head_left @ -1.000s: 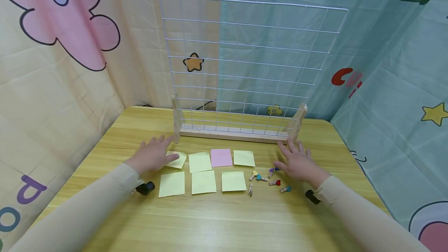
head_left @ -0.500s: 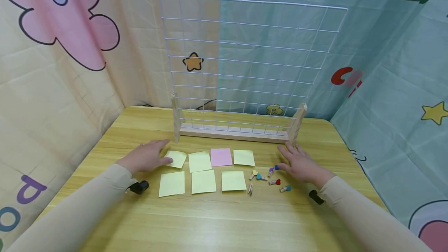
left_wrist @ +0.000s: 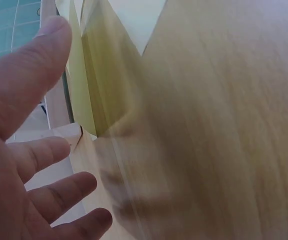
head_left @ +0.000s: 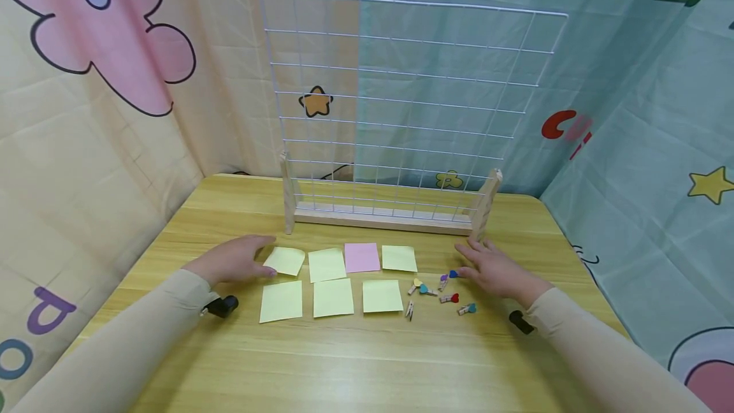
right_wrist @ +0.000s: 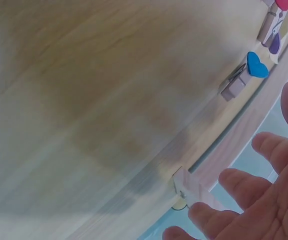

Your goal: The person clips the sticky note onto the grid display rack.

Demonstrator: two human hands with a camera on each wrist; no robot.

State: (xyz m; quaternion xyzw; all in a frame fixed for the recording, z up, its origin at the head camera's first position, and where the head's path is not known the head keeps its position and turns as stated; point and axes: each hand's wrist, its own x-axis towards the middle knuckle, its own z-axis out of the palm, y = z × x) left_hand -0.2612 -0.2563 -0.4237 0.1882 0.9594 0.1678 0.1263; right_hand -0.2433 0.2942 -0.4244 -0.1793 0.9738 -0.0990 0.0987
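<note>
My left hand (head_left: pixel 235 259) hovers with loosely spread fingers beside the back-left yellow sticky note (head_left: pixel 287 261), thumb near its left edge. In the left wrist view that sticky note (left_wrist: pixel 104 75) shows past the thumb, and nothing is held. At the right, my right hand (head_left: pixel 497 273) is spread low over the table, close to a small clothespin with a dark blue heart (head_left: pixel 453 274). The right wrist view shows the hand (right_wrist: pixel 269 185) apart from a clothespin with a blue heart (right_wrist: pixel 257 66). More yellow sticky notes and one pink sticky note (head_left: pixel 362 257) lie in two rows.
Several small clothespins with coloured hearts, one with a red heart (head_left: pixel 455 298), lie right of the sticky notes. Behind them stands a white wire grid (head_left: pixel 401 106) in a wooden base (head_left: pixel 384 220). Printed curtains (head_left: pixel 648 164) enclose the wooden table (head_left: pixel 355 362).
My left hand has drawn back leftward from over the back-left sticky note, uncovering it. My right hand has shifted slightly right and nearer, uncovering the dark blue heart clothespin.
</note>
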